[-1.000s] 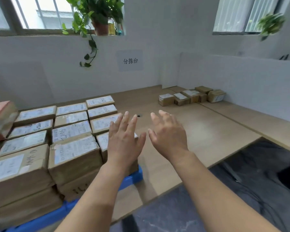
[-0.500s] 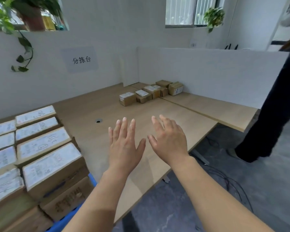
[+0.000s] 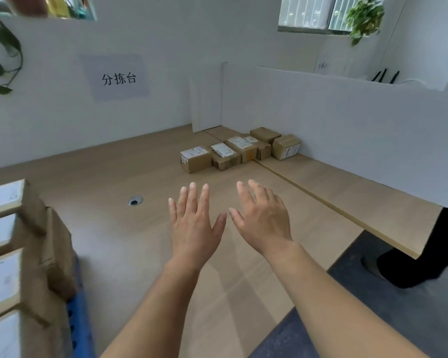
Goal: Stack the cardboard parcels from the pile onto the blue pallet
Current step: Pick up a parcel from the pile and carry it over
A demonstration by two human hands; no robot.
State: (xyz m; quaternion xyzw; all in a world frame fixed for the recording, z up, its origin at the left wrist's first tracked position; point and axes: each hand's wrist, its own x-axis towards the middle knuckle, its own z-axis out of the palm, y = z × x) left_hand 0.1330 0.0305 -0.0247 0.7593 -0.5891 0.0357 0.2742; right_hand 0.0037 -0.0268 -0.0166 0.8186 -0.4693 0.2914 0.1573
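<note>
Your left hand (image 3: 192,228) and right hand (image 3: 264,223) hover over the table (image 3: 114,241), fingers straight, holding nothing. The pallet (image 3: 75,319) at left is mostly stacked with parcels (image 3: 8,254). A small pile (image 3: 233,151) by the far partition (image 3: 347,120) is left to move.

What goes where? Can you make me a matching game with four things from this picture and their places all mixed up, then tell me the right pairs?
Things
1. blue pallet
2. pile of parcels
3. paper sign
4. cable hole

Places
A. on the white wall
B. set into the tabletop
C. bottom left, under the stacked parcels
D. far corner of the table, beside the divider

Pairs: 1-C, 2-D, 3-A, 4-B
</note>
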